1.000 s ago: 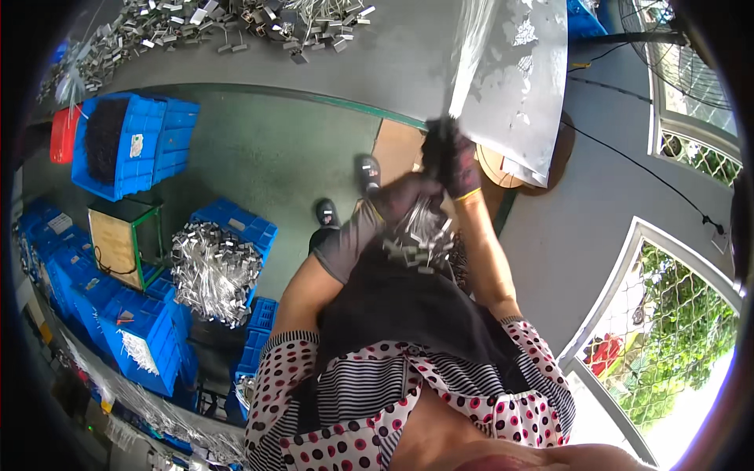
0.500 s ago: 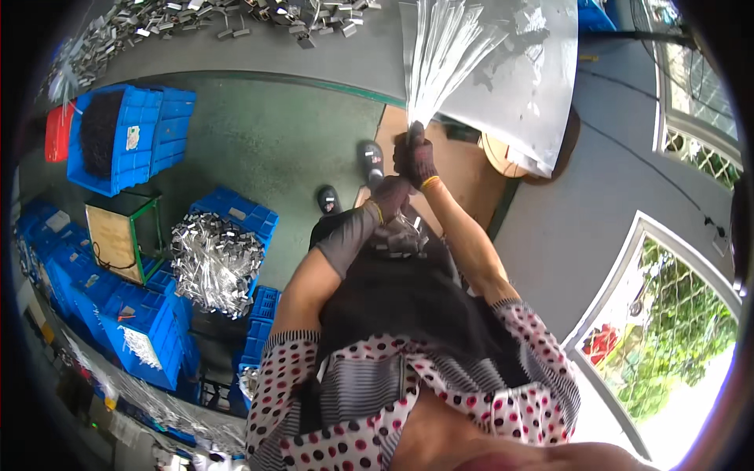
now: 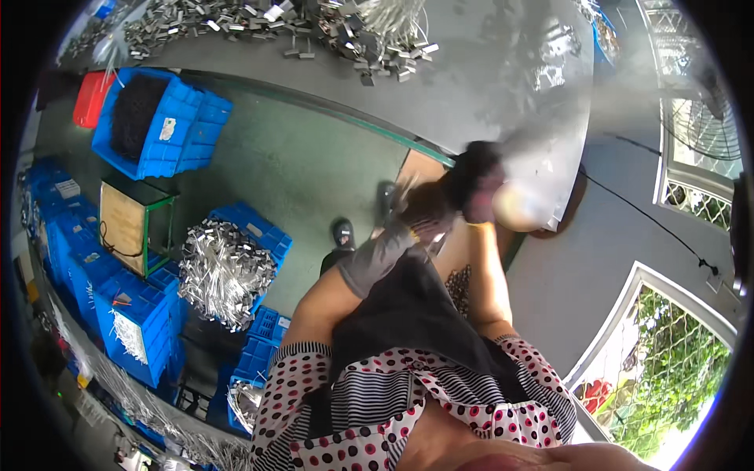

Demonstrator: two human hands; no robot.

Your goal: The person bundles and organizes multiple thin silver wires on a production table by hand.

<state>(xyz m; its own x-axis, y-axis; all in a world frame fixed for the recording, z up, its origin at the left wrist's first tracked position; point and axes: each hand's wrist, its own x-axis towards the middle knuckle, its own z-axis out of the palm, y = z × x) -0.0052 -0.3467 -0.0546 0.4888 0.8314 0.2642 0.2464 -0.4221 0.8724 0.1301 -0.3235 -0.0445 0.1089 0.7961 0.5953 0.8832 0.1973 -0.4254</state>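
Both my hands wear dark knit gloves and meet just off the table's front edge. My right hand [image 3: 477, 182] is smeared by motion; a blurred grey streak, the bundle of thin clear strips [image 3: 581, 114], fans out from it over the table's right end. Close against it on the left is my left hand [image 3: 428, 212], with a grey sleeve over the forearm. Its fingers are blurred, and what they hold cannot be made out. A small shiny piece [image 3: 437, 240] shows just below that hand.
The grey table [image 3: 471, 86] bears a heap of small metal pieces [image 3: 236, 20] and clear strips [image 3: 393, 20]. Blue crates [image 3: 161, 125] stand left on the green floor, one heaped with strips and metal pieces [image 3: 226, 275]. A wood-topped stand [image 3: 123, 224] is among them. Right is a meshed window [image 3: 660, 353].
The bundle of clear strips has swung from straight ahead to the right, blurring. My right hand has moved right and slightly down; my left hand has followed. The view has shifted a little.
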